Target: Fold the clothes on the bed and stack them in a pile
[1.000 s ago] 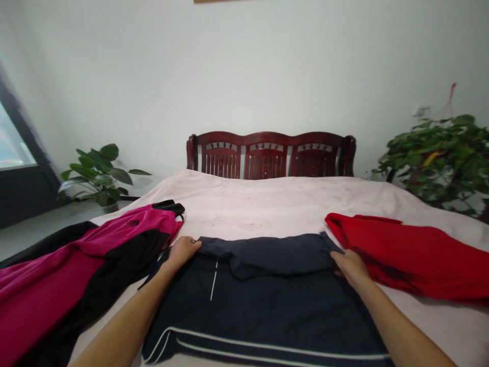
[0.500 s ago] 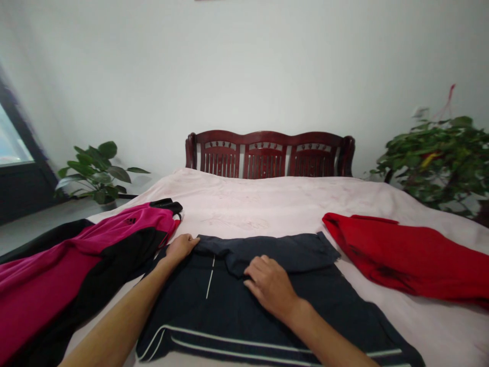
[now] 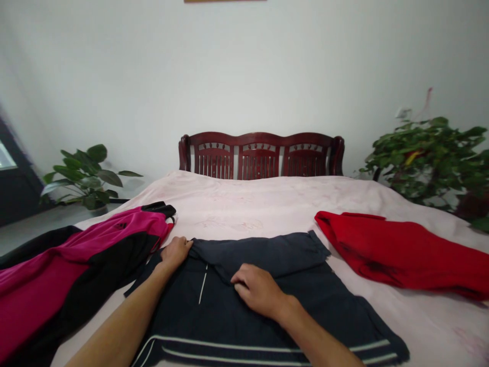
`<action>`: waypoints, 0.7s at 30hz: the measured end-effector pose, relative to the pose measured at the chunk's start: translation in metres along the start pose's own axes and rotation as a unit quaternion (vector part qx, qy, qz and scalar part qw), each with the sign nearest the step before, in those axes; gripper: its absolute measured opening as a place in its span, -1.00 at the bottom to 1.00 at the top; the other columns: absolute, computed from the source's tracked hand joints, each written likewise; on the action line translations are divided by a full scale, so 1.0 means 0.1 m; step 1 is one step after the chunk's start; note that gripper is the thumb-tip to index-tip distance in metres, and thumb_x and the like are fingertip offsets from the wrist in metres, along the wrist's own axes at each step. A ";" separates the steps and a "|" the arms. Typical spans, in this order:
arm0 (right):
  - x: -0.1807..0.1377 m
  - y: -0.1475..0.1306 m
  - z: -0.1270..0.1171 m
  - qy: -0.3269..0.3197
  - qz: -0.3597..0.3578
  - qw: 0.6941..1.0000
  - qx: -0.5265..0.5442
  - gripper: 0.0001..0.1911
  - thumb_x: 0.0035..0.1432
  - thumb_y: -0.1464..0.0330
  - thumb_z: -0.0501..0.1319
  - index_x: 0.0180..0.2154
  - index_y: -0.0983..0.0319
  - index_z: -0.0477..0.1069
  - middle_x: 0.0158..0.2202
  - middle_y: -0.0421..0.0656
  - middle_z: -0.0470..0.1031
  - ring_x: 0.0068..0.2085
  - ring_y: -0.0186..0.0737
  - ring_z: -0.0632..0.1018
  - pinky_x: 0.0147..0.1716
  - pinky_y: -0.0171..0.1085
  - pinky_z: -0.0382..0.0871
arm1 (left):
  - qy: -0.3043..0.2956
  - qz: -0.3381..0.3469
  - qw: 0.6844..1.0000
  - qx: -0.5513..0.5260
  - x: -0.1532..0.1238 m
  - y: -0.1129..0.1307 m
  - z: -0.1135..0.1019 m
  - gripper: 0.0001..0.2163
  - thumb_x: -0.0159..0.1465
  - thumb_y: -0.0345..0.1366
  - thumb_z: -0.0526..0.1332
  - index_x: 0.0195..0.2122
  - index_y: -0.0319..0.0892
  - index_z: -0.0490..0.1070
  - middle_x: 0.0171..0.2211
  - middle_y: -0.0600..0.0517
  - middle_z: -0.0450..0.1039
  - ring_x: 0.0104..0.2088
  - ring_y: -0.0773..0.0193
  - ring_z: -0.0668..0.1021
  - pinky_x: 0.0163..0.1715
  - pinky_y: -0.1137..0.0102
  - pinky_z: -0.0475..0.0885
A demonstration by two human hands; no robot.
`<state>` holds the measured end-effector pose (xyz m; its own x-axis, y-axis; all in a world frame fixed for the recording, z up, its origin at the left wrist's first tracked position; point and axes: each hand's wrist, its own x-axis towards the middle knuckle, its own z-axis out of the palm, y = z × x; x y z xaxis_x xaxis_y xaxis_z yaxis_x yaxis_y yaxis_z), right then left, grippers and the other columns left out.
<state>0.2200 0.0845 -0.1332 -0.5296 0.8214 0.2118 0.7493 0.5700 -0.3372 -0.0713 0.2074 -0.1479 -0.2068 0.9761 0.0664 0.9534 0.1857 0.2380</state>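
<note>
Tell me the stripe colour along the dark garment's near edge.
White stripes, shown best in the head view.

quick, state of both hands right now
Left hand: closed on the navy garment at its far edge.
Right hand: curled on the navy garment; grip cannot be told.

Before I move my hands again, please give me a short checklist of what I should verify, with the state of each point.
1. Left hand has hold of the navy garment at its far edge: ok.
2. Right hand gripping cloth: cannot tell; its fingers curl over the garment's middle.
3. Navy garment smooth: not ok; it is creased between the hands.
4. Red garment clear of the right hand: ok, it lies farther right.
5. Pink-and-black garment apart from the navy one: cannot tell; the left hand and arm partly hide where they meet.
</note>
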 end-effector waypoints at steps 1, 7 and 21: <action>-0.03 0.08 -0.08 0.030 0.013 0.999 0.019 -0.74 0.26 0.38 0.08 -0.14 0.13 0.54 -0.15 -0.17 0.56 -0.10 -0.23 0.53 -0.10 -0.29 0.35 | 0.012 -0.003 1.000 0.004 -0.03 0.02 -0.03 -0.57 0.36 -0.02 -0.04 -0.19 -0.23 0.51 -0.09 -0.28 0.51 -0.11 -0.06 0.59 -0.19 0.20 0.42; -0.26 1.07 -0.46 0.239 0.204 0.948 -0.049 -0.57 0.25 0.33 0.15 0.13 0.29 0.39 0.25 0.08 0.34 0.31 0.03 0.26 0.32 0.02 -0.01 | 0.124 0.065 0.990 0.013 -0.40 0.43 -0.16 -0.56 0.40 -0.09 -0.05 0.19 -0.16 0.34 0.18 -0.26 0.33 0.16 -0.11 0.40 0.13 0.07 0.26; -0.85 1.35 -0.48 0.204 0.369 0.905 0.055 -0.74 -0.02 0.38 0.35 -0.21 0.23 0.52 0.19 0.09 0.42 0.35 0.23 0.19 0.33 0.23 -0.14 | -0.093 0.270 0.958 0.029 -1.01 0.74 -0.07 -0.45 0.24 -0.16 0.20 0.27 -0.12 0.30 0.32 -0.29 0.21 0.33 -0.28 0.22 0.22 -0.25 0.07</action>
<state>0.3854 0.0924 -0.1528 0.3063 0.9294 0.2057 0.7829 -0.1230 -0.6099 0.0190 0.1215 -0.1301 0.3568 0.9341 -0.0102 0.9223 -0.3506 0.1626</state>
